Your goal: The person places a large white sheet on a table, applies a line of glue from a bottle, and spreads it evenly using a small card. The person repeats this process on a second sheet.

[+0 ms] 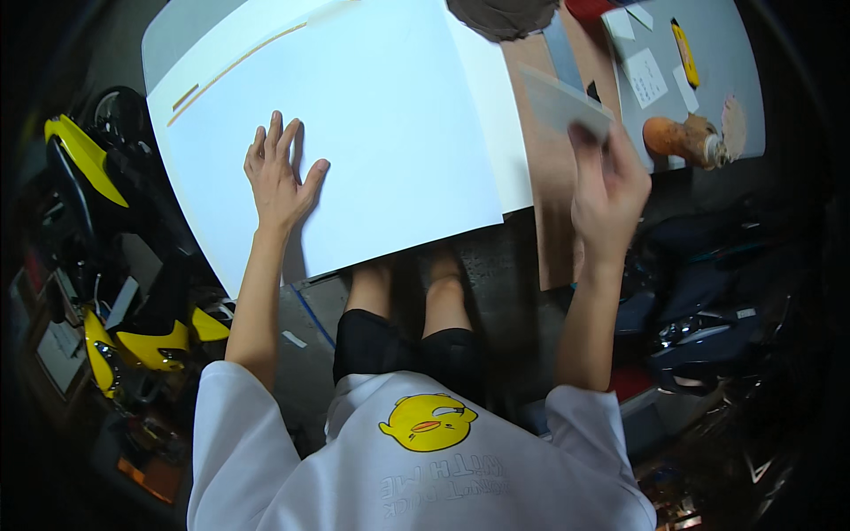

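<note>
A large white sheet [398,133] lies over the table before me, its near edge hanging past the table's front. My left hand [279,176] rests flat on the sheet's left part, fingers spread, holding nothing. Raised at the right, my right hand [607,186] pinches a thin, pale, flat piece [564,99] between thumb and fingers; motion blurs it, so its material is unclear. Beneath that hand lies a brown board [554,232]. Near the sheet's far left edge are a long thin brown strip [239,60] and a short one [186,97].
On the grey tabletop at right [720,40] lie a yellow utility knife [685,53], a paper with writing [646,78] and a stained orange-brown bottle [677,138]. A dark brown round object [505,16] sits at the far edge. A yellow-and-black motorcycle [86,159] stands left, dark motorcycles [704,325] right.
</note>
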Action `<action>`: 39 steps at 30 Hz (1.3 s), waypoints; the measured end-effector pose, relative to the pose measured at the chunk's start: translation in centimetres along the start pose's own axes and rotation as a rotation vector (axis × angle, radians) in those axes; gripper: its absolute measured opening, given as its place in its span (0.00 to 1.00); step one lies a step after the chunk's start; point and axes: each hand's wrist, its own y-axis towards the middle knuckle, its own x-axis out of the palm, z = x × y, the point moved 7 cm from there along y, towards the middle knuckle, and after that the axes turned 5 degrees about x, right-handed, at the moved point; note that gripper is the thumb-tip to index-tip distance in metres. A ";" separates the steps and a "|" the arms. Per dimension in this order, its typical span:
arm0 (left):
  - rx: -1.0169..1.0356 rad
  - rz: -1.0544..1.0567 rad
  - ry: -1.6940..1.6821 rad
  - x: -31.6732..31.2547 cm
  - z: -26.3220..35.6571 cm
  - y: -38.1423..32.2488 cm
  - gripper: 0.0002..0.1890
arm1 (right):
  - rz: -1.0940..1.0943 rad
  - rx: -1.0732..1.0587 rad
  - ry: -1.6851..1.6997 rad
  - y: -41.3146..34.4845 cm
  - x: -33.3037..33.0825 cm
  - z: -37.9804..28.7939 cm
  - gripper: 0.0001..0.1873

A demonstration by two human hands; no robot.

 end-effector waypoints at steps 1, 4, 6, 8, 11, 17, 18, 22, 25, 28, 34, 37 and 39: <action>-0.001 -0.004 -0.015 0.0 0.1 0.2 0.40 | -0.028 -0.067 -0.071 1.7 1.7 -0.2 0.10; -0.001 -0.013 -0.039 0.0 0.6 0.5 0.41 | -0.109 -0.320 -0.307 6.3 7.0 -1.5 0.14; -0.021 -0.020 -0.057 -0.1 0.4 0.6 0.41 | -0.152 -0.529 -0.510 7.9 10.9 -1.5 0.17; -0.035 -0.022 -0.079 -0.3 0.1 0.4 0.41 | -0.170 -0.646 -0.589 9.3 14.6 -0.6 0.19; -0.072 -0.044 -0.115 -0.2 -0.4 0.4 0.41 | -0.164 -0.748 -0.712 11.7 18.2 1.3 0.19; -0.089 -0.046 -0.164 -0.5 -0.8 0.6 0.39 | -0.193 -0.823 -0.866 14.9 21.6 2.3 0.20; -0.090 -0.045 -0.169 -0.4 -0.8 0.6 0.39 | -0.198 -0.838 -0.894 15.0 22.0 2.4 0.21; -0.097 -0.052 -0.169 -0.5 -0.9 0.5 0.38 | -0.223 -0.836 -0.908 15.1 22.8 3.1 0.21; -0.104 -0.055 -0.177 -0.4 -0.9 0.5 0.37 | -0.212 -0.830 -0.915 15.0 23.2 3.6 0.20; -0.102 -0.062 -0.173 -0.3 -0.8 0.5 0.37 | -0.208 -0.839 -0.926 14.8 23.1 4.0 0.21; -0.092 -0.073 -0.146 0.1 -0.6 0.4 0.37 | -0.252 -0.809 -0.965 11.8 21.8 4.3 0.24; -0.085 -0.013 -0.172 0.0 -0.7 0.3 0.38 | -0.265 -0.753 -0.943 8.8 20.9 4.6 0.26; -0.085 -0.009 -0.162 0.0 -0.7 0.1 0.38 | -0.278 -0.708 -0.930 6.8 20.1 4.4 0.26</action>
